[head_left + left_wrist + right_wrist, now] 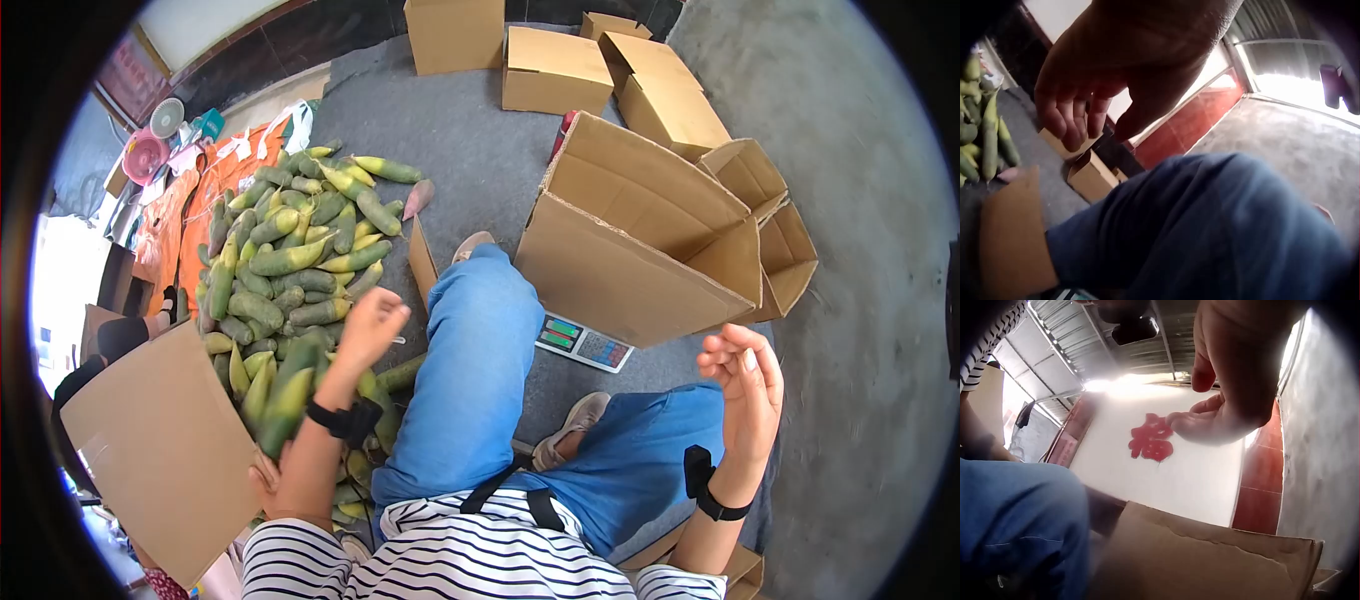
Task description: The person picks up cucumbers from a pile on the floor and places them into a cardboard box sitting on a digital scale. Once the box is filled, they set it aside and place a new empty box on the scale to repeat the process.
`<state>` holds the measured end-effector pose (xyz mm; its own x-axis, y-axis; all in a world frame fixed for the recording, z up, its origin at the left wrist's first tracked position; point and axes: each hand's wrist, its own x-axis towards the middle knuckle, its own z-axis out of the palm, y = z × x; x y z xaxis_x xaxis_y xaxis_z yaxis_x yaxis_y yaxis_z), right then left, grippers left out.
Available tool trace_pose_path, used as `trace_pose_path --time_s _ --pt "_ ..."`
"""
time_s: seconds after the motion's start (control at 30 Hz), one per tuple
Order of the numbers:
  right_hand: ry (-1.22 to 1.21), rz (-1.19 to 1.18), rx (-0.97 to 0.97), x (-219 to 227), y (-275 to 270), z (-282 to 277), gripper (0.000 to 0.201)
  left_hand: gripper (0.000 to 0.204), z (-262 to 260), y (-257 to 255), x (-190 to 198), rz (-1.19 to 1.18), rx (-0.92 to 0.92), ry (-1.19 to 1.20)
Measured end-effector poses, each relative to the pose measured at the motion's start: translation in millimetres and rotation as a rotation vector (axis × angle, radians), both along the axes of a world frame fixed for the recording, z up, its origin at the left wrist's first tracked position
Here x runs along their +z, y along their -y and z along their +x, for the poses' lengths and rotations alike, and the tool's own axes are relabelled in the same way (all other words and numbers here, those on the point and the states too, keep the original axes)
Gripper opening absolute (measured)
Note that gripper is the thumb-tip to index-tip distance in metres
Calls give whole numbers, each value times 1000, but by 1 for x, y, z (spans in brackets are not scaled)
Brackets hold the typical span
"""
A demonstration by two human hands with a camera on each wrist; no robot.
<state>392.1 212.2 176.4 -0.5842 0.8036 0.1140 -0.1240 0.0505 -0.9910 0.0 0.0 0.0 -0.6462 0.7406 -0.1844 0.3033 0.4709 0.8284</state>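
Note:
My left hand [372, 325] hovers beside my left knee, over the near edge of a big heap of green radishes [290, 260]. Its fingers hang loosely bent and hold nothing, as the left wrist view also shows. On the other side, my right hand [745, 390] is raised above my right thigh with relaxed fingers and an empty palm. Nearest to it is a tall open cardboard box [620, 265] on a digital scale [585, 342]; the scale's platform is hidden beneath the box. Another person's hand [265, 485] is partly visible behind my left forearm, close to a blurred green radish [285, 410].
A cardboard box [160, 455] stands at the left, beside another person's legs. Further boxes [555, 70] stand at the back, and open ones [785, 250] lie beyond the scale. A pinkish root [418, 198] and a cardboard flap [422, 262] lie near my left foot.

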Motion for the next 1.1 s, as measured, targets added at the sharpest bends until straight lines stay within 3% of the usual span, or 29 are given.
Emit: trace_pose_path --time_s 0.07,0.13,0.3,0.5,0.53,0.7,0.77,0.8,0.87,0.97,1.1 --pt "10 5 -38 5 -3 1 30 25 26 -3 -23 -27 -97 -152" --pt "30 34 -83 -4 -12 -16 30 27 26 -10 -21 -77 -177 -342" --pt "151 165 -208 -8 -31 -20 30 29 24 -30 -26 -147 -221 -369" --pt "127 148 -214 -2 -57 -34 30 31 -16 -39 -32 -174 -110 -318" --pt "123 177 -227 2 -63 -39 30 32 -33 -33 -52 -98 -114 -428" --pt "136 272 -247 -5 -104 -64 28 30 -82 -17 -80 -182 -39 -386" --pt "142 283 -249 -24 -115 -71 26 33 -94 -7 -108 -362 13 -334" --pt "176 286 -244 -36 -120 -73 26 33 -98 -1 -121 -366 16 -334" --pt "248 313 -224 -52 -124 -77 23 45 -100 12 -148 -658 -63 -157" --pt "375 419 -239 -59 -121 -86 20 54 -94 32 -186 -653 -50 -191" --pt "596 714 -215 -55 -113 -98 17 63 -86 31 -207 -644 -40 -133"
